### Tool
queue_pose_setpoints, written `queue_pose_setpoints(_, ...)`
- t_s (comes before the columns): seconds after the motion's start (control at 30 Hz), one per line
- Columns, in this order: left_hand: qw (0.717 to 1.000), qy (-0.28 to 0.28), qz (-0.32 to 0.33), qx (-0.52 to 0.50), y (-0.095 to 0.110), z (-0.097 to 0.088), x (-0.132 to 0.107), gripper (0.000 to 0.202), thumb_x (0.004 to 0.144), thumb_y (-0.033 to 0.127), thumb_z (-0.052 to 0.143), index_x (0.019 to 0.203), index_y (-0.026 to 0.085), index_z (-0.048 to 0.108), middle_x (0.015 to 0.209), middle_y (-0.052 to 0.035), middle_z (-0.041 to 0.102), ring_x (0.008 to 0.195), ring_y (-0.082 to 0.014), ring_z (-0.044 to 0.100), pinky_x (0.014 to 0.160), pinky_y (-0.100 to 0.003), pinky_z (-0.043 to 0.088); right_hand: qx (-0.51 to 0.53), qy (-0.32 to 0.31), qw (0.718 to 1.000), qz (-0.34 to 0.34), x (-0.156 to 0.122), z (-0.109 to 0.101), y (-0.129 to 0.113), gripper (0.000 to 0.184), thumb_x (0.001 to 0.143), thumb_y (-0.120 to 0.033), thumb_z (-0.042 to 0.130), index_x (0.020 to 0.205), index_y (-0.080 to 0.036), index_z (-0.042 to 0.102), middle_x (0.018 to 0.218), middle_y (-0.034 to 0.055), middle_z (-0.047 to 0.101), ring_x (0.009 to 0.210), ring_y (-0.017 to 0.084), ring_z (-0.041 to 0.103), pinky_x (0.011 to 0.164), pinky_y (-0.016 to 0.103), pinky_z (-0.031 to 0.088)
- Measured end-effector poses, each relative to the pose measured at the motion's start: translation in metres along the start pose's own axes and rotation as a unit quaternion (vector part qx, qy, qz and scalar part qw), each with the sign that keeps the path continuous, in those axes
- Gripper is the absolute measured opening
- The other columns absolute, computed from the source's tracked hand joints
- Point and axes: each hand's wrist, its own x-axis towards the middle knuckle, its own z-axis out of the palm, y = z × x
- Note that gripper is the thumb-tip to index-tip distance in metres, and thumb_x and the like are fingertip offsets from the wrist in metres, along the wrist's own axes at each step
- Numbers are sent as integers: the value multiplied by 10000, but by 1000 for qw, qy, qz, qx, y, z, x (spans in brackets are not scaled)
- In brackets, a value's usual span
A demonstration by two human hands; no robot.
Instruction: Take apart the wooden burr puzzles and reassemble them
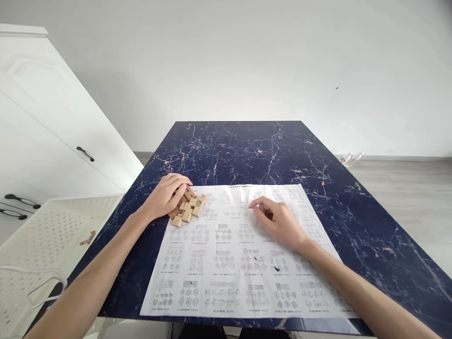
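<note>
A large white instruction sheet point(229, 254) printed with many small puzzle diagrams lies on the dark blue marble table point(247, 150). Several notched wooden puzzle pieces point(189, 207) lie in a loose cluster at the sheet's upper left corner. My left hand point(164, 197) rests over that cluster with its fingers curled onto the pieces. My right hand point(278, 222) rests on the sheet's upper right part, fingers loosely curled with nothing in them, the index finger pointing left.
A white perforated tray or cart point(45, 235) stands left of the table, with one wooden piece point(87, 238) lying in it and a white cable point(35, 278) across it. A white cabinet point(42, 132) with black handles stands at the far left. Grey floor lies to the right.
</note>
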Motion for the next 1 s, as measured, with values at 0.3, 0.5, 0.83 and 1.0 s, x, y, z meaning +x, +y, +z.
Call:
queue_pose_setpoints(0.3,999,1,-25,23,-3,0,-3,410,1148,362,266,960,220,602,1086,-104,677,1045,-281,589,1008,-485,447,-6,-6,1000,9,-1,1,0,244,1049,-352,492,1053,-227,702,597,-62,385,503,130,333,504,306,247)
queue_pose_setpoints(0.5,998,7,-44,40,-6,0,-5,398,1141,356,257,931,233,573,1066,-96,670,1015,-283,571,981,-485,446,-9,-4,1000,5,-2,1,-4,248,1040,-348,491,1028,-225,706,584,-65,375,496,126,322,500,306,236)
queue_pose_setpoints(0.83,986,51,-116,113,-12,-3,-10,464,1111,376,254,828,243,598,1010,-109,659,986,-313,541,961,-523,435,-16,-11,1000,2,-3,-1,-4,248,1050,-354,499,1041,-229,713,577,-59,397,488,132,340,494,307,245)
queue_pose_setpoints(1.0,978,56,-138,146,-6,-3,-9,447,1115,358,226,792,253,517,906,-105,690,939,-321,593,908,-511,426,-13,-9,1000,-5,-4,0,-2,252,1053,-362,496,1042,-233,712,582,-57,396,490,135,338,493,309,252)
